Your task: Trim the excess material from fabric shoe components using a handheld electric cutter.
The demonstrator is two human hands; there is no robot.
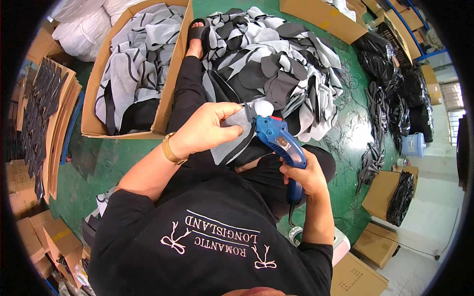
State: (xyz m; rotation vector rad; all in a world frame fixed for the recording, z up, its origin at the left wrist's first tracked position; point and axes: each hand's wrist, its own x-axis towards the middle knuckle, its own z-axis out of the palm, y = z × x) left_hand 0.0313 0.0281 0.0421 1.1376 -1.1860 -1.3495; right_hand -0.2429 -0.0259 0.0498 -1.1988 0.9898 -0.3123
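Observation:
My left hand (210,127) pinches a grey fabric piece with a black edge (232,143) over my lap. My right hand (303,175) grips the handle of a blue electric cutting tool (279,143), whose head touches the top of that fabric piece. A gold watch sits on my left wrist. I sit on the floor in black clothes, one leg stretched forward with a black sandal (197,32) on the foot.
A big heap of grey, white and black fabric pieces (281,64) lies ahead on the green floor. On the left stands an open cardboard box (170,84) with similar fabric. Stacked flat cardboard lies far left. More boxes and black bags stand to the right.

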